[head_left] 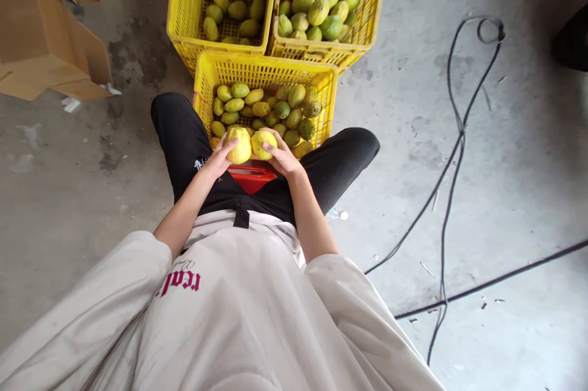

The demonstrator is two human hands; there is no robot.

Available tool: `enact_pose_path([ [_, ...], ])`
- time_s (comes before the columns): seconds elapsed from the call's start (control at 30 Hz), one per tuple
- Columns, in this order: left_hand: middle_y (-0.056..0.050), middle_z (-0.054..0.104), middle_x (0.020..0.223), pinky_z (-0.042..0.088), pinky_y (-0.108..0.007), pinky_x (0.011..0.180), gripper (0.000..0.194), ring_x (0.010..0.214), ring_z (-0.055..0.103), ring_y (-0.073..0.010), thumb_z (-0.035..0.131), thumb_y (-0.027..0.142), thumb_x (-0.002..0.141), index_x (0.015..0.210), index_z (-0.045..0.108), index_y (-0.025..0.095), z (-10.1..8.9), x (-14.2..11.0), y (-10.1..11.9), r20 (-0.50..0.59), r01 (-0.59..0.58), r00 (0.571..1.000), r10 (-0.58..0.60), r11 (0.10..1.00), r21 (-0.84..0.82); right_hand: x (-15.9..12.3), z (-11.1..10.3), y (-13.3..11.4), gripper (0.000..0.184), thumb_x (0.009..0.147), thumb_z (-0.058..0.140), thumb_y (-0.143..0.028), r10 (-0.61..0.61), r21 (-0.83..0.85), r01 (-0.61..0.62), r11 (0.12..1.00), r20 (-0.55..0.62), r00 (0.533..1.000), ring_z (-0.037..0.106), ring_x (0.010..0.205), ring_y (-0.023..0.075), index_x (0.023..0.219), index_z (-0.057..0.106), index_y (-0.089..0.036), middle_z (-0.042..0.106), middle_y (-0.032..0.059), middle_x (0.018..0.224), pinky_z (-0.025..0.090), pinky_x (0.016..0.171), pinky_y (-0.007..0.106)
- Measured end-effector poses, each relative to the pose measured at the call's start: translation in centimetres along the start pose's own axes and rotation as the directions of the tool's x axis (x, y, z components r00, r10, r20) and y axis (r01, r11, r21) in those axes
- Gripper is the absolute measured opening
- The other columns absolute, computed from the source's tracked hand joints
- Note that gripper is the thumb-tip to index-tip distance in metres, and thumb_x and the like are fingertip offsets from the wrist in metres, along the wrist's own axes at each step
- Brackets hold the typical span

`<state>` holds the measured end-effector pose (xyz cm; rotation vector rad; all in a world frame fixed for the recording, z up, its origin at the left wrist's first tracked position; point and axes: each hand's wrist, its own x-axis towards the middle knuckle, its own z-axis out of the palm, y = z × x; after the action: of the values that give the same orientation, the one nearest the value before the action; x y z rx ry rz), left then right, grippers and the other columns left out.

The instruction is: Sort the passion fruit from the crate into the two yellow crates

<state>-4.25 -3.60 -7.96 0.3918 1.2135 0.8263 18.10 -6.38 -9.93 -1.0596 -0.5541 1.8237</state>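
My left hand (220,159) is closed around a yellow papaya (239,146), thumb across its near side. A smaller yellow papaya (264,144) sits in my right hand (285,159), whose fingers wrap its right side. The two fruits are side by side, almost touching, above the near rim of a yellow plastic crate (266,64). Inside that crate lie several green and yellow papayas (261,109), partly hidden by my hands. Between my legs is a red plastic object (252,179), mostly covered.
Behind stand two more yellow crates: the left crate (186,11) holds several yellow-green fruits, and the right crate (374,11) is heaped with larger green ones. Cardboard boxes (41,35) are at far left. A black cable (454,152) loops over the concrete floor (519,182).
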Motion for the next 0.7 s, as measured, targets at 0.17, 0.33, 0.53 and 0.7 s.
enact_pose_path([
  [0.17, -0.011, 0.092, 0.139, 0.06, -0.057, 0.149, 0.047, 0.169, 0.076, -0.0403, 0.101, 0.028, 0.094, 0.136, 0.08, 0.024, -0.3, 0.2, -0.2, 0.023, 0.007, 1.0, -0.007, 1.0, -0.014, -0.1, 0.0, -0.1, 0.094, 0.063, 0.128, -0.052, 0.0, -0.039, 0.001, 0.999, 0.023, 1.0, 0.076, 0.145, 0.0351, 0.136, 0.072, -0.038, 0.078, 0.0028, 0.148, 0.083, 0.112, 0.049],
  [0.33, -0.01, 0.094, 0.129, 0.074, -0.049, 0.128, 0.041, 0.149, 0.087, -0.0347, 0.073, 0.029, 0.109, 0.148, 0.08, 0.022, 0.1, -0.6, 1.3, -0.002, 0.127, 0.992, -0.128, 0.99, -0.067, -0.1, 0.0, -0.1, 0.084, 0.065, 0.125, -0.038, -0.015, 0.0, 0.015, 1.0, -0.035, 0.999, 0.075, 0.142, 0.0304, 0.129, 0.069, -0.038, 0.076, 0.0005, 0.145, 0.082, 0.105, 0.039],
  [0.53, -0.007, 0.093, 0.141, 0.074, -0.047, 0.127, 0.043, 0.159, 0.083, -0.0348, 0.083, 0.026, 0.098, 0.14, 0.077, 0.027, 0.5, -1.0, 1.7, -0.044, 0.115, 0.992, -0.12, 0.989, -0.088, 0.6, -0.4, -0.1, 0.066, 0.081, 0.107, -0.056, 0.027, 0.078, -0.023, 0.997, -0.053, 0.998, 0.078, 0.15, 0.0363, 0.13, 0.067, -0.039, 0.084, 0.0015, 0.141, 0.079, 0.116, 0.051],
  [0.7, -0.011, 0.095, 0.143, 0.073, -0.046, 0.133, 0.04, 0.161, 0.084, -0.0343, 0.08, 0.028, 0.111, 0.152, 0.082, 0.026, 0.9, -1.1, 1.8, -0.029, 0.106, 0.994, -0.109, 0.989, -0.101, 0.9, -0.5, -0.1, 0.062, 0.075, 0.095, -0.05, 0.016, 0.144, -0.013, 0.989, -0.022, 1.0, 0.078, 0.155, 0.0424, 0.131, 0.072, -0.036, 0.089, 0.0043, 0.144, 0.079, 0.121, 0.06],
])
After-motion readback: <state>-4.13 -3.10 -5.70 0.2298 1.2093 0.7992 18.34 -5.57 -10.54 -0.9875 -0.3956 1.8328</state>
